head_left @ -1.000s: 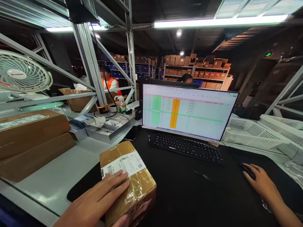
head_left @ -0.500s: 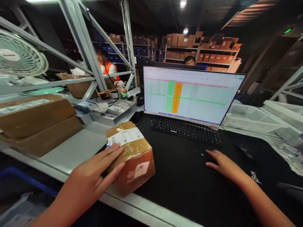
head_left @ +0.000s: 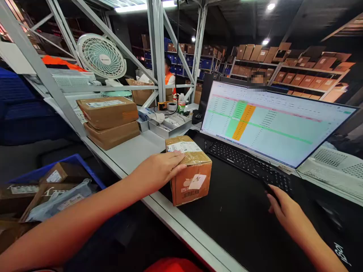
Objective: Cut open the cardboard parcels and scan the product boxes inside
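Note:
A taped cardboard box (head_left: 190, 185) with a white shipping label on top and a small pale sticker on its front sits at the desk edge. My left hand (head_left: 163, 168) rests against its upper left side, fingers stretched out flat and the thumb by the front edge. Over the black desk mat (head_left: 227, 230), my right hand (head_left: 286, 207) is closed around a slim black tool (head_left: 270, 192); the fingers partly hide it and its exact kind is unclear. Just beyond that hand lies a black keyboard (head_left: 244, 160).
A monitor (head_left: 272, 121) showing a spreadsheet stands behind the keyboard. A mouse (head_left: 329, 213) lies at right. Two stacked cartons (head_left: 112, 134) and a grey tray (head_left: 170, 124) are at left. Below the desk, a blue bin (head_left: 92, 172) holds parcels. People stand farther back.
My right hand has closed on the slim black tool that lay on the mat and lifted it. The left hand stays on the box. The view has swung left.

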